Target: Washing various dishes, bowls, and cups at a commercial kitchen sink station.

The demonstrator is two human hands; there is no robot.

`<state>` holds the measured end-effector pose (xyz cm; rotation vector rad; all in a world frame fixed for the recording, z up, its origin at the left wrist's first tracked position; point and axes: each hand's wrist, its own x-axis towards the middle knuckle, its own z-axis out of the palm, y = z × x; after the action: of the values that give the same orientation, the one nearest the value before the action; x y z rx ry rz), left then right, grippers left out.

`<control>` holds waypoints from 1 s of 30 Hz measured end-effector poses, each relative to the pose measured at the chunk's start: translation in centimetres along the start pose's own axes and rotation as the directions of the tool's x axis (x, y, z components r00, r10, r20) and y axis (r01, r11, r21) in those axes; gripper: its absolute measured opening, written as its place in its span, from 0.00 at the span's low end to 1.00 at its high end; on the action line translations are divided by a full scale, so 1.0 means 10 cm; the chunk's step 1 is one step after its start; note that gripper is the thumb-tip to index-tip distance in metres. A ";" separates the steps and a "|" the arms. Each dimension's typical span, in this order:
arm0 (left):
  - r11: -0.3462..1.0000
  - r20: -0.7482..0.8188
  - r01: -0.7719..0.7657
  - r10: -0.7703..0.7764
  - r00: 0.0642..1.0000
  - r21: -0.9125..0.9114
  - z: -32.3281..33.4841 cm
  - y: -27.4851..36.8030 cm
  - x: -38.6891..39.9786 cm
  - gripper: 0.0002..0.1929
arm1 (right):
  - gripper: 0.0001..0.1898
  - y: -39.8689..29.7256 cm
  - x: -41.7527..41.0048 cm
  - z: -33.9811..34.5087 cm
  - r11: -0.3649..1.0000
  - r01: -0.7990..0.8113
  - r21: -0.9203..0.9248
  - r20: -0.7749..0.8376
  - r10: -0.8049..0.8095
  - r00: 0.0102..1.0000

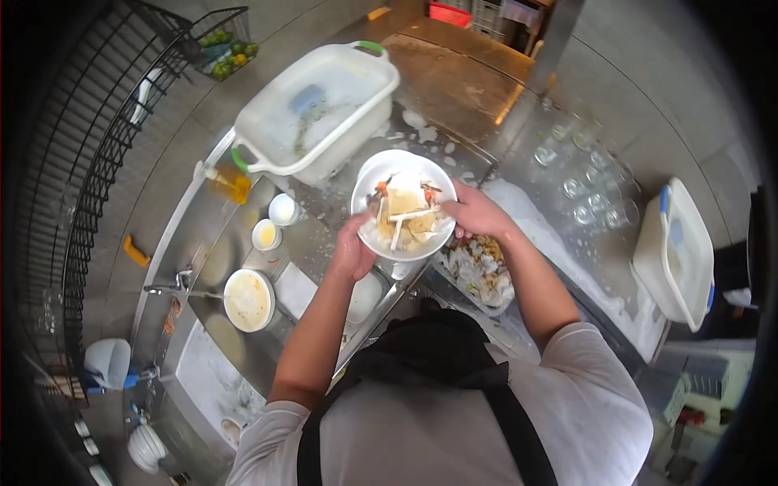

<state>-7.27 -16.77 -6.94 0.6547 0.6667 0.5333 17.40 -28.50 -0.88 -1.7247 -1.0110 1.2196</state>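
Note:
Between both hands I hold a white bowl (404, 250) with food scraps, crumpled paper and thin white sticks in it; another white dish rim shows behind it. My left hand (355, 246) grips the bowl's lower left edge. On its right edge lies my right hand (477, 209), the thumb over the rim. Below the right forearm, a bin (477, 273) lined with clear plastic holds napkins and food waste. Beyond the bowl stands a white plastic tub (322, 109) with green handles, holding cloudy water and a blue thing.
Stacked plates (248, 301) sit under a running faucet (182, 285), near small white cups (284, 210). Several drinking glasses (583, 188) stand on the foamy steel counter at right, beside a white tub (674, 255) with blue handles. A yellow bottle (230, 184) is at the left edge.

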 end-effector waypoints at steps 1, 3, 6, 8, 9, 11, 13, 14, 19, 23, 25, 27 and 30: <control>0.996 0.039 0.068 -0.070 0.997 0.051 0.00 -0.02 -0.03 0.31 | 0.28 -0.03 -0.10 -0.03 0.996 -0.009 -0.088 0.044 0.013 0.999; 0.997 0.145 0.013 -0.023 0.989 0.071 0.03 -0.22 -0.08 0.30 | 0.27 -0.01 -0.34 0.03 0.916 0.120 -0.383 -0.155 -0.192 0.969; 0.994 0.161 0.107 -0.108 0.981 0.015 0.10 -0.51 -0.20 0.29 | 0.25 0.10 -0.53 0.26 0.573 0.196 -0.796 -0.196 -0.550 0.812; 0.998 0.180 0.058 -0.058 0.982 0.005 0.17 -0.68 -0.26 0.29 | 0.25 0.19 -0.49 0.52 0.598 0.126 -0.791 -0.222 -0.473 0.852; 1.000 0.186 -0.020 0.023 0.982 -0.015 0.19 -0.73 -0.29 0.30 | 0.26 0.23 -0.44 0.66 0.604 0.110 -0.789 -0.231 -0.458 0.858; 0.997 0.126 -0.016 0.006 0.992 0.081 0.18 -0.78 -0.36 0.30 | 0.26 0.33 -0.35 0.91 0.630 0.133 -0.765 -0.221 -0.451 0.865; 0.999 0.131 0.008 -0.013 0.991 0.039 0.11 -0.77 -0.41 0.30 | 0.25 0.39 -0.31 1.04 0.656 0.142 -0.741 -0.196 -0.414 0.889; 0.999 0.141 0.041 -0.046 0.989 0.036 0.04 -0.74 -0.42 0.30 | 0.24 0.41 -0.32 1.05 0.651 0.322 -0.688 0.046 -0.403 0.914; 0.993 0.116 0.115 -0.116 0.986 0.014 -0.34 -0.65 -0.49 0.31 | 0.16 0.40 -0.47 0.63 0.536 0.639 -0.551 -0.007 -0.769 0.640; 0.984 0.189 0.123 -0.097 0.977 -0.128 -0.62 -0.58 -0.58 0.30 | 0.26 0.44 -0.02 0.39 0.801 0.430 -0.416 -0.258 -0.557 0.789; 0.997 0.096 0.060 -0.056 0.994 -0.041 -0.69 -0.51 -0.64 0.31 | 0.28 0.57 0.36 0.50 0.478 0.620 -0.622 0.134 -0.715 0.686; 0.994 0.106 0.082 -0.074 0.992 -0.068 -0.71 -0.43 -0.70 0.32 | 0.32 0.75 0.64 0.71 0.697 0.567 -0.440 0.258 -0.506 0.823; 0.994 0.118 0.068 -0.057 0.991 -0.091 -0.65 -0.30 -0.78 0.35 | 0.27 0.98 0.62 1.05 0.765 0.619 -0.180 0.328 -0.546 0.771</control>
<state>-16.42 -21.30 -9.93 0.5691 0.5479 0.4629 10.27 -25.04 -14.37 -1.2838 -1.7994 0.9155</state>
